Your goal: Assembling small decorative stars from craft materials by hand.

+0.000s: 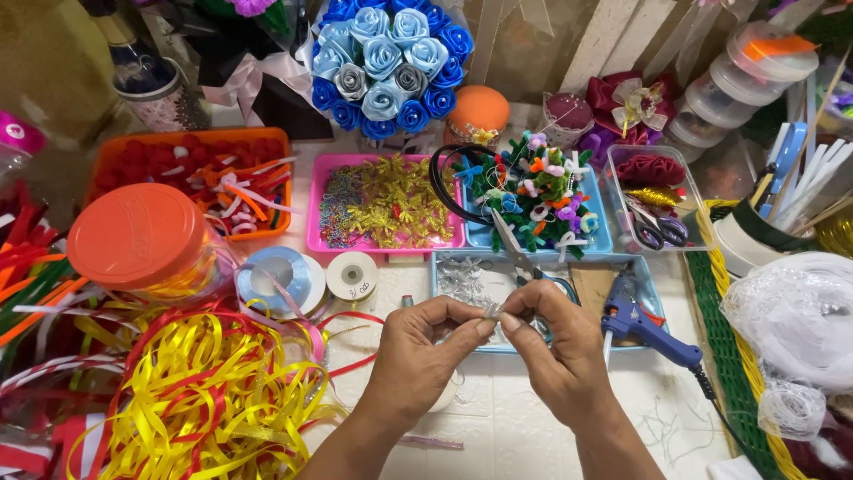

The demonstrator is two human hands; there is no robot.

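Note:
My left hand point(425, 351) and my right hand point(558, 348) meet at the middle of the table, fingertips pinched together on a small silver ornament piece point(491, 309). Both hands hover just in front of a light blue tray point(444, 267) that holds more silver pieces. A pair of scissors point(520, 255) lies across that tray, just beyond my right hand. A blue glue gun point(641, 324) rests to the right of my right hand.
A pile of yellow and red ribbon point(195, 400) lies at left, with ribbon spools point(275, 277) and an orange-lidded jar point(138, 236). Behind are a pink tray point(315, 233) of gold trims, an orange tray point(115, 147), and a blue rose bouquet point(388, 62). White lace point(795, 311) sits at right.

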